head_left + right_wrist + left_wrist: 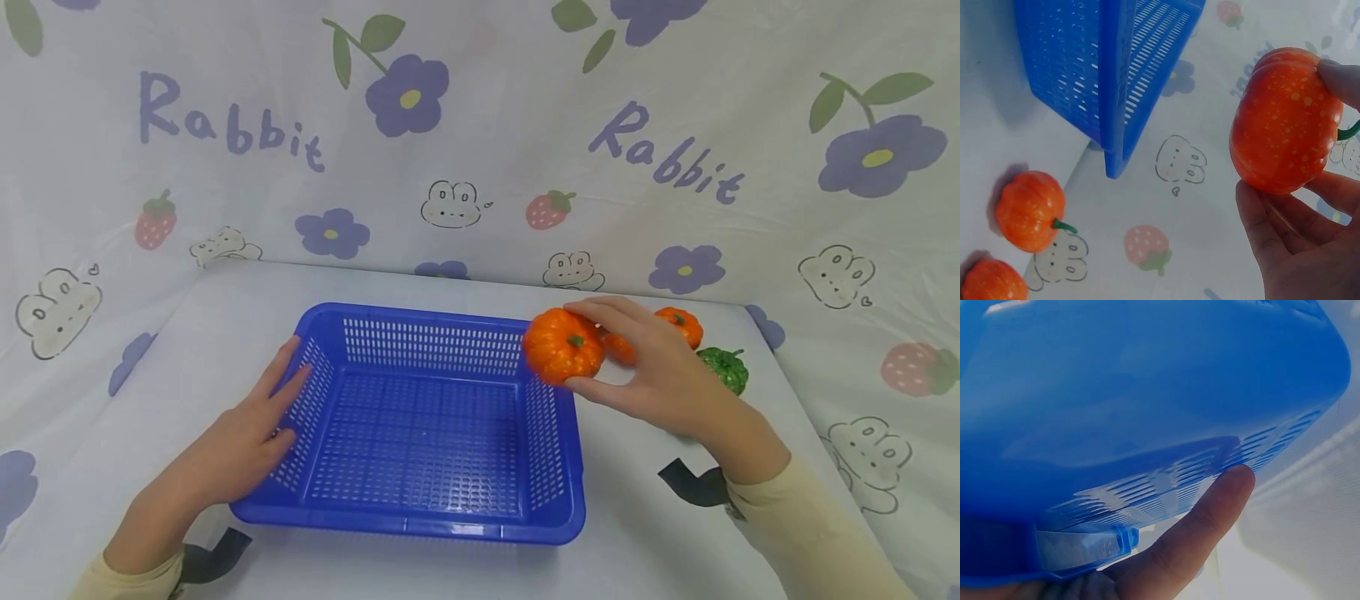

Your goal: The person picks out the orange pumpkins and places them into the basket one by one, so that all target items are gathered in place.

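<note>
My right hand (660, 367) holds an orange toy pumpkin (564, 346) with a green stem, thumb on one side and fingers on the other. It is raised at the right rim of a blue plastic basket (405, 533), overlapping the far right corner in the head view. In the right wrist view the pumpkin (1285, 122) hangs in the fingertips. My left hand (232, 450) grips the basket's left side, its fingers spread over the rim. One straight finger (1204, 519) lies along the slotted wall in the left wrist view. The basket's inside shows bare.
Right of the basket, behind my right hand, stand another orange pumpkin (681, 323), a partly hidden orange one (619, 348) and a green pumpkin (726, 369). All rest on a white table (630, 517). A printed cloth (480, 125) hangs behind it.
</note>
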The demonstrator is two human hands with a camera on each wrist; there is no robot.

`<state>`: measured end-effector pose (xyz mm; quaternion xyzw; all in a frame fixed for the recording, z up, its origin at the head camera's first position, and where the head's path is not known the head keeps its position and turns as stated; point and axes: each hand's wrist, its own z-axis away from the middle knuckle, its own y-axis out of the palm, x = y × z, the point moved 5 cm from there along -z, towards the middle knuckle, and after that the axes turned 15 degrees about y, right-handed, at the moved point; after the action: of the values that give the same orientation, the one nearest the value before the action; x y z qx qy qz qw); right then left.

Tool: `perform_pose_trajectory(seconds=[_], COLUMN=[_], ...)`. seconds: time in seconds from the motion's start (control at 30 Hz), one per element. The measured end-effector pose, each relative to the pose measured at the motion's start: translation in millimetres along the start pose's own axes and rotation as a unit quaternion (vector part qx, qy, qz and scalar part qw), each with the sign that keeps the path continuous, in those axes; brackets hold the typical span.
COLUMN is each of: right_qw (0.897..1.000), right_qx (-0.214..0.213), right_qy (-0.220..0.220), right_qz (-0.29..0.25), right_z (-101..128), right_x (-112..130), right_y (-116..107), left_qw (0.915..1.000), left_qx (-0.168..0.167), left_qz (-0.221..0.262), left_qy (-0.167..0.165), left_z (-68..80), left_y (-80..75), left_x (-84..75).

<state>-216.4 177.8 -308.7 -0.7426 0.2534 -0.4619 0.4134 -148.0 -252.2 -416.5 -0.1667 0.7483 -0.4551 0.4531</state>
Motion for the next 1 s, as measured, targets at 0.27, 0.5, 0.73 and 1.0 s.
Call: perform_pose_trajectory(seconds=[0.27, 0.5, 0.73, 1.0], right_qw=[1.0, 1.0, 0.998, 0.998], right_qx=[0.008, 0.023, 0.041, 0.047], right_qy=[-0.004, -0.02, -0.037, -0.036], right_qz=[0.006, 0.003, -0.006, -0.015], right_z=[-6, -14, -19, -25], right_x=[4, 11, 16, 20], right_y=[5, 13, 21, 25], left_qw=[1.0, 1.0, 0.9999, 0.9999], left_qx=[0.0, -0.002, 0.003, 0.002], left_qz=[-0.001, -0.007, -0.011, -0.012], left_qy=[0.004, 0.005, -0.001, -0.001], left_z=[1.2, 1.8, 0.2, 0.0], left_y=[0.7, 0.2, 2.3, 0.7], left_x=[-1.9, -1.2, 0.0, -0.5])
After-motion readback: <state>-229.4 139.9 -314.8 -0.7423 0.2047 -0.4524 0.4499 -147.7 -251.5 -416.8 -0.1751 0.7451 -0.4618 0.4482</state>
